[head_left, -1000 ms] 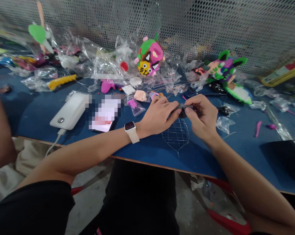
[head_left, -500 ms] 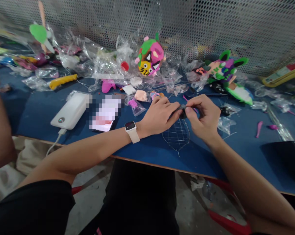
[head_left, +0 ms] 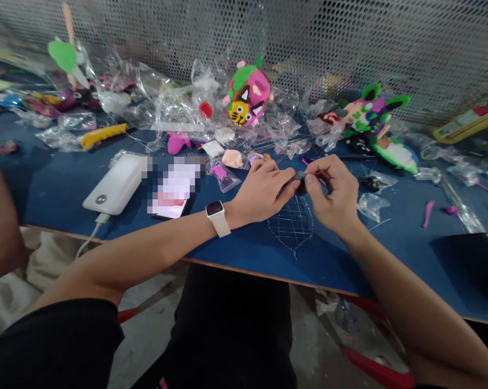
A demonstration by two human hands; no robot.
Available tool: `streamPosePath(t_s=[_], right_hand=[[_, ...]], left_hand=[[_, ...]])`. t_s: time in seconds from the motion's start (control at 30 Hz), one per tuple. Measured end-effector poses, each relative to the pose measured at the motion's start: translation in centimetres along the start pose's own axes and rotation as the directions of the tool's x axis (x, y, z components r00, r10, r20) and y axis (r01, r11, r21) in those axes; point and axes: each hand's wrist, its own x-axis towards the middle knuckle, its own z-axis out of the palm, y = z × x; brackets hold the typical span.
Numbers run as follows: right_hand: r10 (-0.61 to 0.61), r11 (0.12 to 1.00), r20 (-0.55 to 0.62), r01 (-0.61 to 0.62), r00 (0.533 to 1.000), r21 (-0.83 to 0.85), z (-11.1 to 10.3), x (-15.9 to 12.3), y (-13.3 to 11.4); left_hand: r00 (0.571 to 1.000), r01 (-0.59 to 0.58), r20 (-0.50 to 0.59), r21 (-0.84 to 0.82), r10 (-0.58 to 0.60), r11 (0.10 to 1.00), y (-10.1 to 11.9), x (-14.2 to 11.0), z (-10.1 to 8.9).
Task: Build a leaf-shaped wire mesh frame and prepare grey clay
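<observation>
Between the fingertips of both hands is a small dark grey lump (head_left: pixel 300 184) that looks like modelling clay. My left hand (head_left: pixel 264 190), with a pale-strapped watch on its wrist, grips the lump from the left. From the right, my right hand (head_left: pixel 333 193) pinches it between thumb and fingers. Directly below the lump, a leaf-shaped wire frame (head_left: pixel 291 229) with a crossed wire mesh lies on the blue table; its upper end is hidden by my hands.
Left of my hands lie a phone (head_left: pixel 178 186), a white power bank (head_left: pixel 116 185) with a cable, and a yellow cutter (head_left: pixel 104 135). Behind stand a colourful painted mask (head_left: pixel 250 96) and another clay figure (head_left: pixel 367 116) amid plastic bags. Another person's arm (head_left: pixel 1 205) is at far left.
My right hand has shifted slightly to the left, its fingers still at the grey lump. My left hand has hardly moved, and the wire frame stays in place.
</observation>
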Motion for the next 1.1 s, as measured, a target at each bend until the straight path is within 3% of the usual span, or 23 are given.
streamPosePath(t_s=[0.63, 1.1], right_hand=[[-0.033, 0.998, 0.010, 0.034, 0.999, -0.051, -0.05, 0.06, 0.23], [-0.055, 0.998, -0.009, 0.055, 0.998, 0.010, 0.09, -0.23, 0.12]], left_hand=[[1.000, 0.026, 0.004, -0.013, -0.026, 1.000, 0.12, 0.03, -0.21], [0.999, 0.045, 0.002, -0.046, -0.045, 0.998, 0.18, 0.05, -0.42]])
